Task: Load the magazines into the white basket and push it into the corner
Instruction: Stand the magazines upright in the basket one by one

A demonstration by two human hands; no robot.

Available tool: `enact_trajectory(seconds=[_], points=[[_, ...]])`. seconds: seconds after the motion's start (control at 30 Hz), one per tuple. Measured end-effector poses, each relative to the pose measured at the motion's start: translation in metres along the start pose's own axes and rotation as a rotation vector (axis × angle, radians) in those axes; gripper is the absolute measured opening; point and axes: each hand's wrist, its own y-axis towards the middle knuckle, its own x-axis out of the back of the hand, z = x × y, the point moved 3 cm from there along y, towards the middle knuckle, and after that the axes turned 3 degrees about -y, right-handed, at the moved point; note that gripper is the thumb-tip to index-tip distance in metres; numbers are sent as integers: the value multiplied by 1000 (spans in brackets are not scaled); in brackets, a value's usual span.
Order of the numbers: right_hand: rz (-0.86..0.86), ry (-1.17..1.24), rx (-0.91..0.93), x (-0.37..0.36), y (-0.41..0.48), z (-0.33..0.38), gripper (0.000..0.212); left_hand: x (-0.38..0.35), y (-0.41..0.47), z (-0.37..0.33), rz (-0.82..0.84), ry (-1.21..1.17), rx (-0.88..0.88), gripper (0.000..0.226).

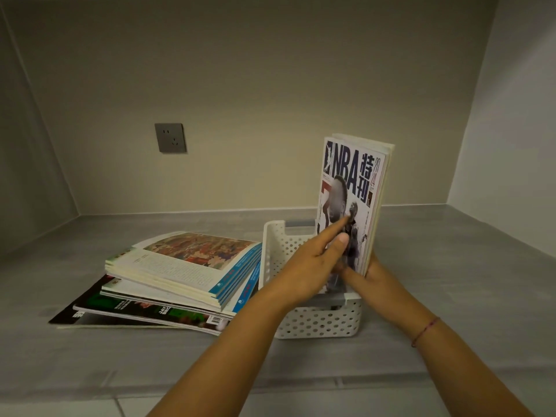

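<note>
Stack of fanned glossy magazines waits at left, just beside the white perforated plastic basket. The left hand presses flat-fingered on the upright white-covered NBA magazine bundle standing in the basket, while the right hand grips its lower edge. Easing it down squarely should spare the pages. The grey surface meets beige walls, one bearing a grey wall socket.

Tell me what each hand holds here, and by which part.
The right hand grips the upright magazines by their lower right edge. The left hand holds nothing; its straight fingers press flat on the front cover.
</note>
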Motion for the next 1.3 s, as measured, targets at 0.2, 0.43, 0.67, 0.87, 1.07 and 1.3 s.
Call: enact_trajectory(seconds=[0.2,0.43,0.67,0.87,1.07,1.3], points=[[-24,3,-77,0,-2,-9,56,20,-10,12,-68,72,-25,45],[-50,17,-143,-1,-4,-11,47,161,-59,103,-953,490,477,55],[-67,-19,-167,0,-4,-12,39,204,-75,141,-1005,489,923,120],[-65,-20,-173,-1,-4,-12,43,221,-85,144,-947,492,960,112],[-68,-29,-181,-1,-5,-11,45,240,-110,144,-1095,307,865,85],[-68,-20,-192,-1,-5,-9,43,259,-105,146,-1177,-266,738,49]])
